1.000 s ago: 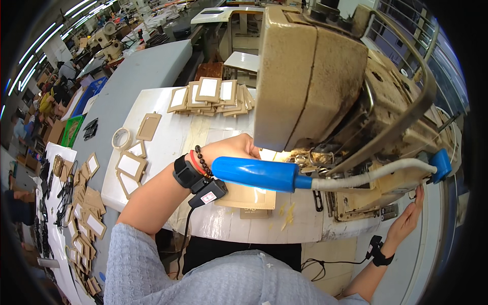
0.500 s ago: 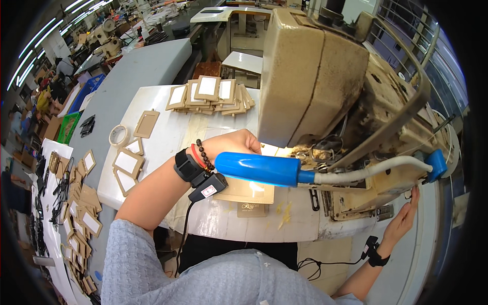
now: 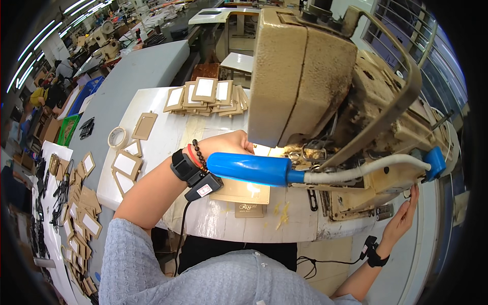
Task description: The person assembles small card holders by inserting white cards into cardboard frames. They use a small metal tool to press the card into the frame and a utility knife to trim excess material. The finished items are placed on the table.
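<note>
My left hand is beside the needle area of a beige sewing machine, its visible fingers curled inward. A blue lamp head hides its fingertips, so what they grip cannot be made out. Just below the lamp shows a beige panel with a stitched-looking edge. A small beige tag-like piece sticks out under it. At the machine's right end my right hand is raised, its fingers stretched upward against or close to the machine's side; contact is hard to tell.
A pile of beige frames with white centres stands at the back of the white table. Left of my arm are more frames and a tape roll. Many loose pieces cover the far-left surface. Yellowish scraps lie near the front edge.
The view has shifted slightly, so the machine and lamp appear a little further left. Both hands keep nearly the same pose and place at the machine.
</note>
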### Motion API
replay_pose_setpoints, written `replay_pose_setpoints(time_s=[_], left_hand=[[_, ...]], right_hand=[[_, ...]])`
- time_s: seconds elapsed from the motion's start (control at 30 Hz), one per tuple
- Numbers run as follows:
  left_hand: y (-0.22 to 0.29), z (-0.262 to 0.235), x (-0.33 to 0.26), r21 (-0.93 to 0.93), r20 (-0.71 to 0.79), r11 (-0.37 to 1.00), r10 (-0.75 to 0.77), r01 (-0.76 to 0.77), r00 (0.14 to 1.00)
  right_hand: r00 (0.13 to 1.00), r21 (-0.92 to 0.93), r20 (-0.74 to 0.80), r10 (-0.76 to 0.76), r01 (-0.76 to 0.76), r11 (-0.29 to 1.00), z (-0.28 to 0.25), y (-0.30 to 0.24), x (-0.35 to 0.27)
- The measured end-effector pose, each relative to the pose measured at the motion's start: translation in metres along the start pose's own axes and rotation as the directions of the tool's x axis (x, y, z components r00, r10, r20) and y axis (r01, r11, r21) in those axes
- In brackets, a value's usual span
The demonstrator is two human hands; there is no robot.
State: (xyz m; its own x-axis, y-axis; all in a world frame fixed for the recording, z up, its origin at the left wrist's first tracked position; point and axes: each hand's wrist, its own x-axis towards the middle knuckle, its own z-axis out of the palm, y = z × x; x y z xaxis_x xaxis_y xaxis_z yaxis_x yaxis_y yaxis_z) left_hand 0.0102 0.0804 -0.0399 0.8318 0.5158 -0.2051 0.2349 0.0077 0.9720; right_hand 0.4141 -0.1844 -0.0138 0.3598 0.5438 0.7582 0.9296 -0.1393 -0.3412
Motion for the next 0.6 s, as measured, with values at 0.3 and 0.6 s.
replay_pose_setpoints(time_s=[0.3, 0.6], left_hand=[[-0.002, 0.0, 0.004, -0.004, 0.022, 0.993, 0.118, -0.117, 0.993], [-0.009, -0.014, 0.011, 0.007, 0.043, 0.997, -0.071, 0.071, 0.997]], right_hand=[[1.0, -0.023, -0.004, -0.012, 0.012, 1.0, -0.004, 0.002, -0.001], [1.0, 0.016, -0.01, 0.004, -0.004, 1.0, 0.001, 0.001, -0.001]])
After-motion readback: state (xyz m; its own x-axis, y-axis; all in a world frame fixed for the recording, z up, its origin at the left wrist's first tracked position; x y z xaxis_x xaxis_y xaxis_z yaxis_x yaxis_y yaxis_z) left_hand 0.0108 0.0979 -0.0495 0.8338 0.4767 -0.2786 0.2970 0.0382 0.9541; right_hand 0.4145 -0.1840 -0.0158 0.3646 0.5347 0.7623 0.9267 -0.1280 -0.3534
